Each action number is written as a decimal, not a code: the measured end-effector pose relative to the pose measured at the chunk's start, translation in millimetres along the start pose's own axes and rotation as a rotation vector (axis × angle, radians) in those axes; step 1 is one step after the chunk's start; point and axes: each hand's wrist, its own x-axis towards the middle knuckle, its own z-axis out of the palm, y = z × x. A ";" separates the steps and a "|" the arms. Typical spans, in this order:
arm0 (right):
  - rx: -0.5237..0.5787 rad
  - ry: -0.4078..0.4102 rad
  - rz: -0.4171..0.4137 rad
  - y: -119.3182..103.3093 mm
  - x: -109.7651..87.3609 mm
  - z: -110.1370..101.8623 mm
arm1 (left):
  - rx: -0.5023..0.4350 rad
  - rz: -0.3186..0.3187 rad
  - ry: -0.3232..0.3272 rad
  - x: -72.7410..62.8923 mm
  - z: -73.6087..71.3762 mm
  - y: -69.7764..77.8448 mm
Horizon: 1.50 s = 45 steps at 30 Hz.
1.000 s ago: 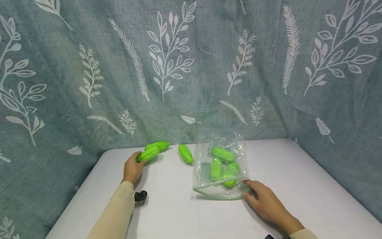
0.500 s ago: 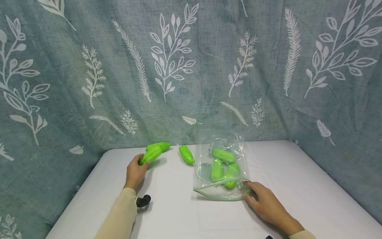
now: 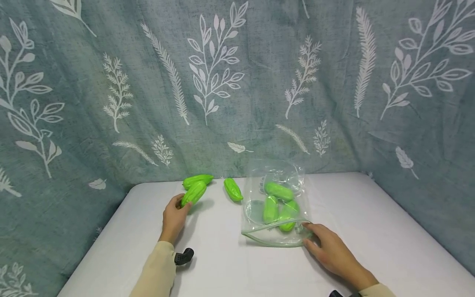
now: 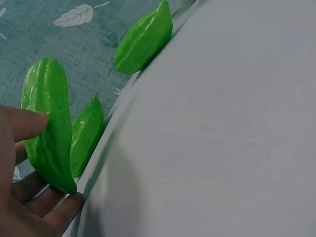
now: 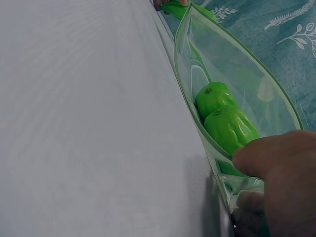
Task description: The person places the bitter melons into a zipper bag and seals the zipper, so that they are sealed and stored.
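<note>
My left hand [image 3: 175,216] grips a glossy green ridged bitter gourd [image 3: 194,193], held tilted, with the thumb across its side in the left wrist view. Just behind it lies a second bitter gourd [image 3: 193,180], and a third bitter gourd [image 3: 233,189] rests to the right. A clear zip bag [image 3: 256,214] with a pale green rim lies flat, its mouth facing me and gaping. Inside are 3 bitter gourds [image 3: 279,191]. My right hand [image 3: 330,249] pinches the right end of the bag's mouth; its fingertips are partly hidden.
A white cloth-covered table [image 3: 222,264] carries everything. Behind it hangs a blue-green curtain [image 3: 252,82] with white leaf prints, also closing in at both sides. A black wrist camera [image 3: 184,256] sticks out from the left sleeve.
My left hand has drawn the gripped bitter gourd slightly right and toward me, clear of the one behind, tipping it more upright. The right hand and bag have stayed in place.
</note>
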 end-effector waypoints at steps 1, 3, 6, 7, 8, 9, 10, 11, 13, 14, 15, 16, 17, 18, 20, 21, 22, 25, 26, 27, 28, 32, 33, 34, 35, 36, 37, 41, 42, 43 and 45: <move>0.004 -0.003 0.002 0.1 0.0 0.2 | -0.003 0.002 -0.001 -1.6 0.6 0.1; 0.008 -0.008 0.004 0.4 -0.3 0.9 | -0.003 0.002 -0.003 -4.2 1.2 0.6; 0.006 -0.008 0.010 0.4 -0.7 1.6 | -0.008 0.009 -0.004 -6.9 1.9 2.7; 0.004 -0.007 0.012 0.4 -0.7 1.6 | -0.009 0.010 -0.003 -7.5 2.2 3.7; 0.002 -0.006 0.014 0.2 -0.6 1.6 | -0.009 0.012 -0.002 -8.1 2.3 4.6; 0.001 -0.006 0.017 0.1 -0.4 1.4 | -0.011 0.016 0.000 -8.5 2.5 5.6; 0.000 -0.006 0.019 -0.2 -0.2 1.2 | -0.013 0.020 -0.001 -9.3 2.8 7.0; -0.001 -0.006 0.021 -0.4 0.0 0.8 | -0.013 0.022 0.000 -10.3 3.2 8.5; -0.004 -0.008 0.023 -0.7 0.5 -0.1 | -0.013 0.036 -0.003 -12.6 3.8 11.4; -0.006 -0.008 0.023 -0.8 0.7 -0.7 | -0.014 0.044 -0.006 -14.2 4.4 13.2; -0.008 -0.008 0.023 -0.8 0.8 -1.3 | -0.013 0.049 -0.010 -15.7 5.3 14.7; -0.010 -0.007 0.022 -0.7 0.5 -1.5 | -0.010 0.053 -0.015 -17.8 5.9 16.1; -0.014 -0.007 0.022 -0.3 0.3 -1.9 | -0.007 0.055 -0.022 -19.9 6.7 17.2; -0.016 -0.007 0.022 0.0 0.0 -2.1 | -0.006 0.057 -0.029 -22.2 7.5 18.4; -0.019 -0.004 0.020 0.9 -0.6 -2.7 | -0.002 0.059 -0.037 -26.8 9.1 20.9; -0.020 -0.002 0.017 1.3 -0.9 -2.9 | -0.001 0.061 -0.041 -29.4 9.7 21.8; -0.021 -0.001 0.015 1.7 -0.9 -3.0 | 0.003 0.061 -0.044 -32.1 10.2 22.9; -0.018 0.002 0.007 2.4 -0.4 -3.0 | 0.024 0.076 -0.049 -41.2 11.1 26.2; -0.016 0.001 0.006 2.5 -0.1 -2.9 | 0.033 0.081 -0.053 -44.9 11.3 27.3; -0.016 0.000 0.005 2.7 0.1 -2.6 | 0.041 0.085 -0.057 -48.4 11.6 28.3; -0.013 -0.002 0.006 2.8 0.3 -2.2 | 0.047 0.084 -0.064 -52.1 11.8 29.4; -0.009 -0.005 0.006 3.3 0.4 -1.0 | 0.034 0.082 -0.085 -65.3 12.4 33.4; -0.011 -0.004 0.005 3.4 0.5 -0.9 | 0.023 0.079 -0.090 -68.1 12.6 34.4; -0.009 0.001 0.002 3.5 0.7 -0.9 | 0.010 0.078 -0.096 -70.7 12.8 35.3; -0.011 0.005 0.001 3.4 0.7 -0.9 | 0.004 0.079 -0.097 -73.1 12.9 35.9; -0.012 0.007 0.002 3.3 0.7 -0.9 | -0.003 0.080 -0.101 -75.5 13.1 36.6; -0.010 0.009 -0.001 3.1 0.8 -1.0 | -0.008 0.082 -0.104 -77.7 13.4 37.1; -0.008 0.005 0.003 1.9 1.1 -0.8 | -0.011 0.081 -0.123 -86.7 15.1 40.4; -0.008 0.002 0.006 1.5 1.1 -0.7 | -0.013 0.080 -0.133 -88.8 16.0 41.4; -0.010 0.001 0.008 1.3 1.0 -0.6 | -0.015 0.079 -0.142 -90.9 16.9 42.5; -0.016 -0.004 0.015 0.7 0.8 -0.5 | -0.022 0.077 -0.162 -95.1 18.8 44.8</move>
